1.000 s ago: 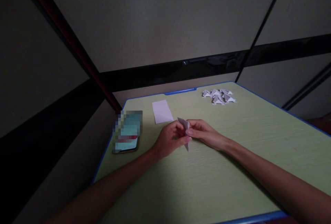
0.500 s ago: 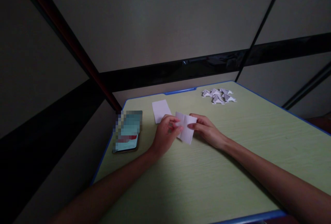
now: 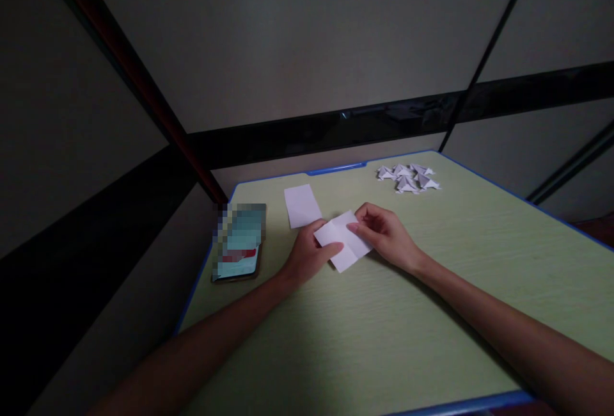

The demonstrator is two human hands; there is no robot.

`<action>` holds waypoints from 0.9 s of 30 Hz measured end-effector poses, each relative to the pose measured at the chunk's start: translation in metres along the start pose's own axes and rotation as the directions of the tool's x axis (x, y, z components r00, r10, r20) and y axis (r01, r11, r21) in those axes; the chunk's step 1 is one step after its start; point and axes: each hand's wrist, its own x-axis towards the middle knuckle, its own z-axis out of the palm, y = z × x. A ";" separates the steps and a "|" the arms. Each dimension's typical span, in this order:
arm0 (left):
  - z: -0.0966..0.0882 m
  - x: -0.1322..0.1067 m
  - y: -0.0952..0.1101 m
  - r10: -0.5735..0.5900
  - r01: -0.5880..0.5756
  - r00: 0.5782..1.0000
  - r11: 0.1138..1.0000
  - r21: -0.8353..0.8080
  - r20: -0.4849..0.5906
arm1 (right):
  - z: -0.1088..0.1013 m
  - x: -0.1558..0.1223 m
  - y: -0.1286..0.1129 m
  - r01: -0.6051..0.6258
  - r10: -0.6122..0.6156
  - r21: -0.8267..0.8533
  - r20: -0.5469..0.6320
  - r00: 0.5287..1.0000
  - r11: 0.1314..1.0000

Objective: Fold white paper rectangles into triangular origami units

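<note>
Between both hands is a small white sheet of paper (image 3: 343, 247) with crease lines across it, held tilted just over the table. My left hand (image 3: 307, 251) grips its left side, thumb flat on top and fingers hidden underneath. On the upper right edge, my right hand (image 3: 386, 237) pinches the sheet between thumb and curled fingers. Just behind my left hand lies a white stack or sheet of paper (image 3: 302, 205) on the table.
Several folded white paper figures (image 3: 407, 178) sit grouped at the far right of the green table (image 3: 460, 288). A phone (image 3: 240, 243) with a lit, partly blurred screen lies at the left edge. Behind the table stands a panelled wall (image 3: 297, 51) with a black band.
The held paper has turned and now lies flatter, its face more toward me. My left thumb has flattened onto it, and my right hand has shifted its grip along the upper edge.
</note>
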 end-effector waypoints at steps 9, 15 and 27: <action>-0.005 0.008 -0.014 0.045 -0.053 0.993 0.996 -0.070 -0.113 | -0.005 -0.010 -0.012 0.592 -0.543 -0.595 0.288 0.789 0.543; -0.008 0.009 -0.016 0.099 -0.108 0.981 0.993 -0.044 -0.169 | -0.005 -0.012 -0.013 0.726 -0.440 -0.581 0.579 0.687 0.368; 0.003 0.000 -0.002 -0.009 0.002 0.995 0.998 0.060 0.103 | 0.002 -0.007 -0.011 0.294 -0.279 -0.375 0.093 0.956 0.879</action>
